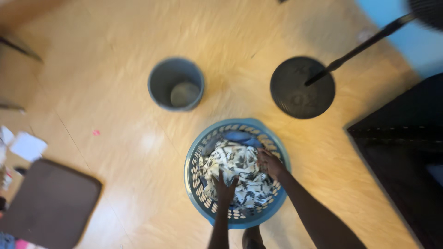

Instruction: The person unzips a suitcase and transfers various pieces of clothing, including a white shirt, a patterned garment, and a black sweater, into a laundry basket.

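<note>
Fingers (pixel 219 177) of the left hand (pixel 224 189) lie spread and flat on a black-and-white patterned cloth (pixel 237 173), pressing down on its near part. Fingers (pixel 262 154) of the right hand (pixel 271 164) curl into the same cloth at its right edge, just inside the basket wall; whether they pinch the fabric cannot be told from the blur. That cloth sits heaped in a round blue laundry basket (pixel 194 182) with a slotted wall, which rings both hands and stands on a pale wooden floor (pixel 115 69). A patch of plain blue cloth (pixel 236 136) shows beyond the fingertips, at the basket's far side. Just below the left wrist, a foot (pixel 253 237) rests against the basket's near rim. Farther beyond the fingers, well apart from the basket, stands a grey bin (pixel 159 85). Up and right of the right hand is a dark round stand base (pixel 295 99) with a black pole (pixel 364 44) rising from it. Far to the left lies a dark mat (pixel 50 203); to the right, a black furniture edge (pixel 401 152).
</note>
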